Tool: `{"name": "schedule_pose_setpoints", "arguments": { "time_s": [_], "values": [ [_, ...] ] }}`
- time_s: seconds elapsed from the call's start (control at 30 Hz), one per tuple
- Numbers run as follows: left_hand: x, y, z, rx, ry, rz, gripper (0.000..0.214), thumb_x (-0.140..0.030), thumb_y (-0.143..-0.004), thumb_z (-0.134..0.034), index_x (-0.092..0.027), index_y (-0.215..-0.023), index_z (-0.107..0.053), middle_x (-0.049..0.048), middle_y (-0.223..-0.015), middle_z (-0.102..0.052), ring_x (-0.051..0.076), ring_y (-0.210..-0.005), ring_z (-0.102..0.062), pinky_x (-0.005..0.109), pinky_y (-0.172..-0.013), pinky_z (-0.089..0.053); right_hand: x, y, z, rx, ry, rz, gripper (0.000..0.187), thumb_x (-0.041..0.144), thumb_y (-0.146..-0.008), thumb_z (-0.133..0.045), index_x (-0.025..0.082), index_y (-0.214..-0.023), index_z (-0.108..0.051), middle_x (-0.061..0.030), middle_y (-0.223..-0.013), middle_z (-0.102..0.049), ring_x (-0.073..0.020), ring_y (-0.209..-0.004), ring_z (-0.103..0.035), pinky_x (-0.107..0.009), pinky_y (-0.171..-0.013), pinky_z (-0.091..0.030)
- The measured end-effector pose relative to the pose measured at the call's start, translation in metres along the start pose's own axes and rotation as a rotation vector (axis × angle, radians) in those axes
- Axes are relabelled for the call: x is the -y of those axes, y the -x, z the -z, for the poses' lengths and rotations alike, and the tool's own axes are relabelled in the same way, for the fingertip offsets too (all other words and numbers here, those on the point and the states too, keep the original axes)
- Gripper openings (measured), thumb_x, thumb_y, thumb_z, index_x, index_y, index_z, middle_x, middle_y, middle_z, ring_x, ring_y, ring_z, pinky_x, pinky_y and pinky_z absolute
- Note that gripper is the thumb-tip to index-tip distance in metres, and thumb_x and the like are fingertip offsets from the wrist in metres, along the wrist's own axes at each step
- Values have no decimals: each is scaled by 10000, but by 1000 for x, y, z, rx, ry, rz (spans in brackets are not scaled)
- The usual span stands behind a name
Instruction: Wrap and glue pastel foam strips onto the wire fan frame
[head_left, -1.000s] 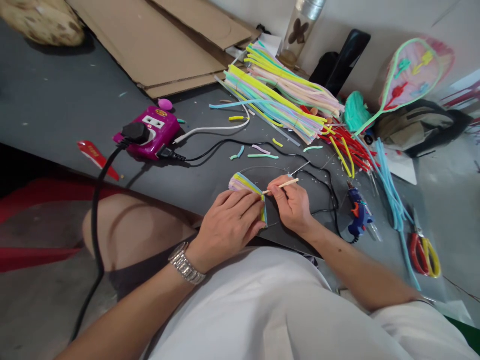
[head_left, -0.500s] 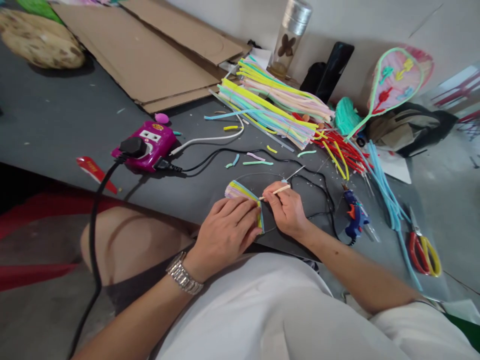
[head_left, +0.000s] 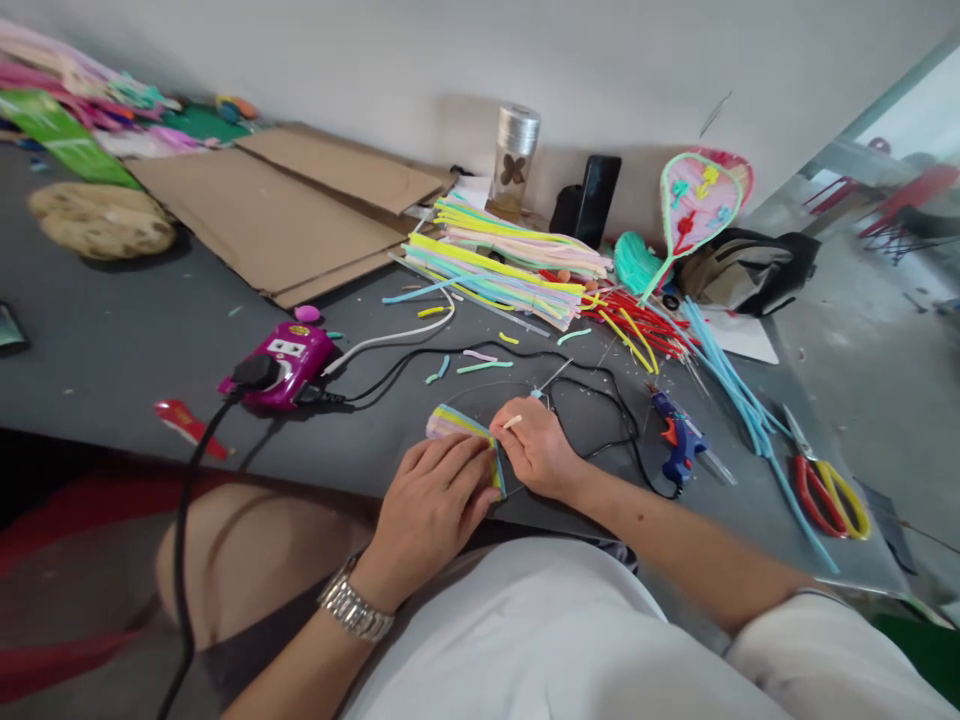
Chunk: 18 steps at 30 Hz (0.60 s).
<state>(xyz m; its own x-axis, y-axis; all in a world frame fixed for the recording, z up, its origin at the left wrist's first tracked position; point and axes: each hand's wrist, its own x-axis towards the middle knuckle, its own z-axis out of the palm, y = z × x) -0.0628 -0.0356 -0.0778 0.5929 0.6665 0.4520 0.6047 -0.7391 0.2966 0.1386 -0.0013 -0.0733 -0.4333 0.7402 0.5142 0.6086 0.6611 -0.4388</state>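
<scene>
- While your L hand point(head_left: 427, 510) curls shut over the pastel pipe-cleaner bundle point(head_left: 456, 424), fingers on top, you've got a firm hold on it; no gap btwn fingers & bundle.
- R hand point(head_left: 536, 450) is pinched closed on a thin wooden stick point(head_left: 513, 422); only the stick's tip shows, pointing at the bundle's right edge, just beside it.
- Bundle: fan-shaped, yellow/pink/blue strands, on the dark grey table point(head_left: 112, 340) near its near edge, btwn your hands & the wire hoop point(head_left: 487, 386).
- Hoop: thin, lying flat, hard to see; its far arc runs just past the bundle. A short wire end point(head_left: 556, 375) sticks up beyond R hand.
- Metal wristwatch point(head_left: 355, 608) on L wrist.
- Black cord point(head_left: 480, 352) loops around the work, far & right, to the blue glue gun point(head_left: 679, 437), right of R hand.
- Magenta power strip point(head_left: 281, 365) on the left, plugged in.
- Far: big pile of pastel pipe cleaners point(head_left: 495, 275), red ones point(head_left: 630, 320) to its right, racket-shaped pipe-cleaner frame point(head_left: 697, 205) beyond.
- Far right: red/yellow scissors point(head_left: 829, 500), near long blue strands point(head_left: 727, 385).
- Far left: flat cardboard sheets point(head_left: 262, 225).
</scene>
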Motion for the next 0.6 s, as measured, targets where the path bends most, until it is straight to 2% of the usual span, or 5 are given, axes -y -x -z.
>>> {"name": "schedule_pose_setpoints", "arguments": {
  "time_s": [0.2,0.33,0.47,0.53,0.6],
  "values": [
    [1,1,-1,12,-32,-4,301,-299,-984,-587,-160,-1242,-659,127,-1261,-717,276,-1161,-635,438,-962,-464,-3,0,-5,30,-43,-72,282,269,-1055,-400,206,-849,-581,-54,-827,-687,-186,-790,-595,-349,-795,-427],
    [2,2,-2,-4,-58,-35,295,-288,-990,-575,-163,-1241,-670,126,-1257,-723,274,-1157,-649,441,-955,-487,-1,2,-2,-55,-171,-167,306,340,-1055,-427,206,-839,-597,-51,-833,-696,-175,-809,-629,-332,-822,-473],
    [5,4,-3,-52,-50,-59,292,-275,-994,-567,-187,-1250,-675,124,-1261,-733,264,-1172,-665,433,-967,-513,0,3,15,-248,-199,-268,377,369,-1088,-316,190,-931,-609,-87,-948,-702,-161,-874,-660,-304,-821,-518],
    [7,6,-4,-82,-40,-82,298,-258,-990,-573,-189,-1264,-664,117,-1274,-733,261,-1187,-667,428,-971,-522,-5,3,28,-321,-266,-360,347,402,-1075,-362,197,-952,-613,-78,-953,-712,-158,-847,-677,-296,-803,-534],
    [9,7,-6,-114,-26,-108,308,-239,-980,-584,-195,-1277,-653,108,-1280,-734,258,-1194,-670,423,-973,-527,-13,4,43,-318,-323,-471,303,433,-1053,-414,211,-972,-604,-58,-911,-732,-163,-806,-700,-292,-780,-552]
  ]
}}
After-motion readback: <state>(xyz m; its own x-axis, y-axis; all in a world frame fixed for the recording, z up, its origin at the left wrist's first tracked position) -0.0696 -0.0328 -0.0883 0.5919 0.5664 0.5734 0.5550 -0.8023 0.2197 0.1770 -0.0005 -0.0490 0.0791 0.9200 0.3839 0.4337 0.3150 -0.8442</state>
